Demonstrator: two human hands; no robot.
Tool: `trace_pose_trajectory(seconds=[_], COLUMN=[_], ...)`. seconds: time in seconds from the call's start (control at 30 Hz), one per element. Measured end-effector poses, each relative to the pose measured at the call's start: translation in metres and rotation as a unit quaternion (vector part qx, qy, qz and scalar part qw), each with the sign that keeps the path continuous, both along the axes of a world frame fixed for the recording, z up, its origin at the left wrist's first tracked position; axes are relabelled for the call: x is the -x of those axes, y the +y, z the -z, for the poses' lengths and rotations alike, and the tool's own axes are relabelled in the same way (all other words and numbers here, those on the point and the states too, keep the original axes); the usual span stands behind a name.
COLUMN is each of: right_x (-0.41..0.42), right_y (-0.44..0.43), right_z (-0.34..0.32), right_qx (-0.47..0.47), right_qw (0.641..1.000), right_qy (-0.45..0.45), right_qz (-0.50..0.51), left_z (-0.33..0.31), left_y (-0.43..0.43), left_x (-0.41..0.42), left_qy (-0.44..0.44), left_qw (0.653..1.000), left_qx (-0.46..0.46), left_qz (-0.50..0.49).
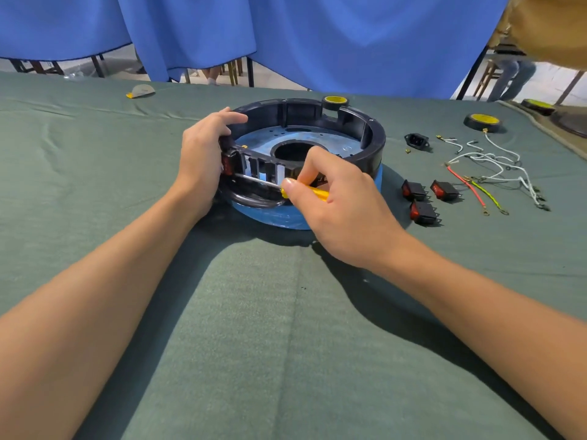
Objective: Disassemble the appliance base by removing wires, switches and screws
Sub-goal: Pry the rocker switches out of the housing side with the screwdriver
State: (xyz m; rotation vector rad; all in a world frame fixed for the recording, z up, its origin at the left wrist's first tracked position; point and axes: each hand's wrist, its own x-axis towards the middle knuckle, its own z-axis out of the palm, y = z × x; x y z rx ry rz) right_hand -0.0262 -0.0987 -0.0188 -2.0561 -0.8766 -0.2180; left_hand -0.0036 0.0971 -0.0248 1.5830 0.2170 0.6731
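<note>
A round black appliance base (371, 134) with a blue metal plate inside sits on the green cloth. My left hand (203, 160) grips its left rim, beside a red switch (227, 163) still seated in the wall. My right hand (340, 201) pinches a yellow-handled screwdriver (319, 193); its steel shaft points left, with the tip close to that switch. Three loose red rocker switches (424, 201) lie right of the base. Loose white, red and green wires (489, 173) and a black power socket (416, 141) lie farther right.
A black-and-yellow tape roll (482, 121) lies at the right, another roll (335, 103) behind the base. A small grey and yellow item (141, 91) lies at the far left. Blue curtains hang behind the table. Small brass terminals (406, 151) lie near the socket.
</note>
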Motion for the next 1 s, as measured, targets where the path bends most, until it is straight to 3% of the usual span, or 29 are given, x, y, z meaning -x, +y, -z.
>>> trace_pose_trajectory(seconds=[0.1,0.23,0.33,0.47,0.6,0.83,1.0], right_x=[0.002,0.013,0.015,0.008,0.009,0.007,0.011], right_y=[-0.001,0.002,0.005,0.004,0.005,0.005,0.0], right_z=[0.001,0.002,0.001,0.001,0.006,0.008,0.006], right_qx=[-0.004,0.023,0.02,-0.011,-0.037,-0.095,-0.076], right_qw=[1.0,0.997,0.995,0.999,0.999,0.987,0.997], right_qy=[0.016,-0.079,-0.1,-0.034,0.03,0.13,0.011], right_qz=[0.013,0.014,0.001,-0.011,-0.01,-0.021,-0.016], left_z=[-0.002,0.001,0.002,0.002,-0.001,-0.004,-0.005], left_y=[0.0,0.001,0.002,0.003,0.005,0.012,0.01], left_x=[0.001,0.0,-0.001,0.0,0.003,0.008,0.01], left_qy=[-0.005,-0.004,-0.001,0.0,0.017,0.052,0.057], left_qw=[1.0,1.0,1.0,1.0,0.995,0.984,0.984], left_qx=[0.003,-0.019,-0.018,-0.006,0.09,0.137,0.134], left_qz=[0.005,-0.001,-0.007,0.0,0.042,0.098,0.105])
